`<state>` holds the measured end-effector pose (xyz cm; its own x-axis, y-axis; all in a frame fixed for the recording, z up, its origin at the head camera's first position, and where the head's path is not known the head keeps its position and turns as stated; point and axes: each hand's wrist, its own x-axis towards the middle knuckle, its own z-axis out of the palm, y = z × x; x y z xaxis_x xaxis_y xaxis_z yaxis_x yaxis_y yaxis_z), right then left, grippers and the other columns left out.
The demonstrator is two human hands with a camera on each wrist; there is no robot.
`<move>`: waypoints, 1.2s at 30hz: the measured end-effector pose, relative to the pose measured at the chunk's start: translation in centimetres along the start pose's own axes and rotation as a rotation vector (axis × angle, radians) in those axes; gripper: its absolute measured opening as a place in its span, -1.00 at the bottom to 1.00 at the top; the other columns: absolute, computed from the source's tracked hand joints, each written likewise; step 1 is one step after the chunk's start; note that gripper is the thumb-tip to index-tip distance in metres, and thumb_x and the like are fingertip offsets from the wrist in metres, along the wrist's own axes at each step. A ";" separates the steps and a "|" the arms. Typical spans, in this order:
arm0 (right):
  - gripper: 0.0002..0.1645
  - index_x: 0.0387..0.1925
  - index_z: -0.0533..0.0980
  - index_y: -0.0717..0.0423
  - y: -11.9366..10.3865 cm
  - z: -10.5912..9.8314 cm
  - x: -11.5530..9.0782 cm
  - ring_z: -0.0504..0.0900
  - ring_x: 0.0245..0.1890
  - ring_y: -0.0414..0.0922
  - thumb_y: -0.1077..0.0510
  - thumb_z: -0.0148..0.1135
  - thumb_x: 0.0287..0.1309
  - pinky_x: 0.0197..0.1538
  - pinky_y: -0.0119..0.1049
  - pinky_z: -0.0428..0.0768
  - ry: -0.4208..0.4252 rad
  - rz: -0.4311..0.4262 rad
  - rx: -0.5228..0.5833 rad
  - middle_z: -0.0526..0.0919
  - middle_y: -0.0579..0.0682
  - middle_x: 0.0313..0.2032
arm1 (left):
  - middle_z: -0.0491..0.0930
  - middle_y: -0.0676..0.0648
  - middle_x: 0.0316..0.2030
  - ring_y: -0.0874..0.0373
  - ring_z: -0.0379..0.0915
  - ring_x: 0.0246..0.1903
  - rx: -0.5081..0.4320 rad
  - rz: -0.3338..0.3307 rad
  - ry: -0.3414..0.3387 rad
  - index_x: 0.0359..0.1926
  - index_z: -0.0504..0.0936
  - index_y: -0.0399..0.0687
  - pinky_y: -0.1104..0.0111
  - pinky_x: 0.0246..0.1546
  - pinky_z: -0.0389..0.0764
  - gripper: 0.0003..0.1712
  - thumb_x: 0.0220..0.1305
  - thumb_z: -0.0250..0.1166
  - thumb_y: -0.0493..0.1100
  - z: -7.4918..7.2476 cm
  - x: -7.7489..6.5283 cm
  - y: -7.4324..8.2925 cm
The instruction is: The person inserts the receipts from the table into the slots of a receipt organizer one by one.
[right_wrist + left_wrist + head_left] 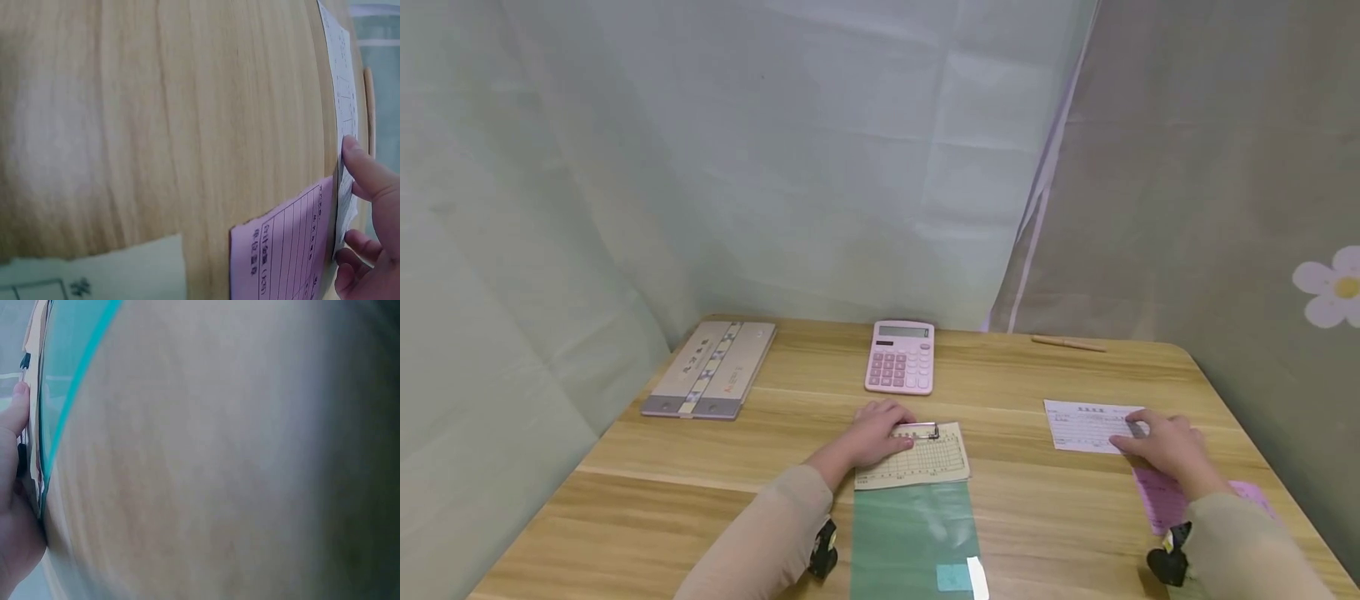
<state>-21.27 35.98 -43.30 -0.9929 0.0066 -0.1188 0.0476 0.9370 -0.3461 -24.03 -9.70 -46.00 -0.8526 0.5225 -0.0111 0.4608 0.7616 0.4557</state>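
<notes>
Toward the right edge of the table (1015, 517), the right hand (1168, 443) touches a white slip (1078, 427), thumb and forefinger parted, perhaps to position it. Midway between the side edges, the left hand (876, 433) seemingly steadies clipped forms (925, 467), its grip unclear.

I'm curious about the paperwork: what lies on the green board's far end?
Cream printed sheets cover the green board there, under a metal clip. The left hand hides part of the sheets and clip; whatever lies between sheets and board is covered.
</notes>
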 end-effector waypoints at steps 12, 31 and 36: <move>0.02 0.14 0.32 0.34 -0.8 0.4 -0.3 0.17 -0.09 0.48 -0.42 0.22 -0.05 -0.13 0.27 0.18 -0.011 0.032 0.038 0.23 0.61 -0.01 | 0.42 0.07 0.03 0.08 0.24 0.05 -0.006 0.002 0.009 0.04 0.50 0.10 0.08 0.12 0.16 -0.60 0.22 0.22 0.10 0.0 0.0 0.0; -0.15 0.05 0.36 0.36 -1.2 0.3 -0.3 0.26 -0.08 0.43 -0.28 0.25 0.03 -0.11 0.25 0.26 -0.006 -0.009 0.049 0.36 0.54 -0.02 | 0.42 0.05 0.03 0.07 0.24 0.07 -0.005 0.015 0.014 0.05 0.50 0.09 0.08 0.13 0.16 -0.59 0.23 0.22 0.09 -0.2 -0.1 0.1; -0.22 0.02 0.38 0.38 -1.3 0.5 -0.3 0.28 -0.07 0.45 -0.21 0.26 0.04 -0.11 0.27 0.27 0.005 -0.037 0.031 0.40 0.54 -0.04 | 0.43 0.06 0.03 0.06 0.24 0.08 -0.002 0.007 0.014 0.04 0.51 0.10 0.08 0.14 0.15 -0.60 0.22 0.22 0.10 -0.1 -0.1 0.1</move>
<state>-21.02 34.55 -43.26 -0.9946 -0.0256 -0.1007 0.0145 0.9253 -0.3790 -23.96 -9.69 -45.84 -0.8527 0.5224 0.0043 0.4661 0.7571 0.4578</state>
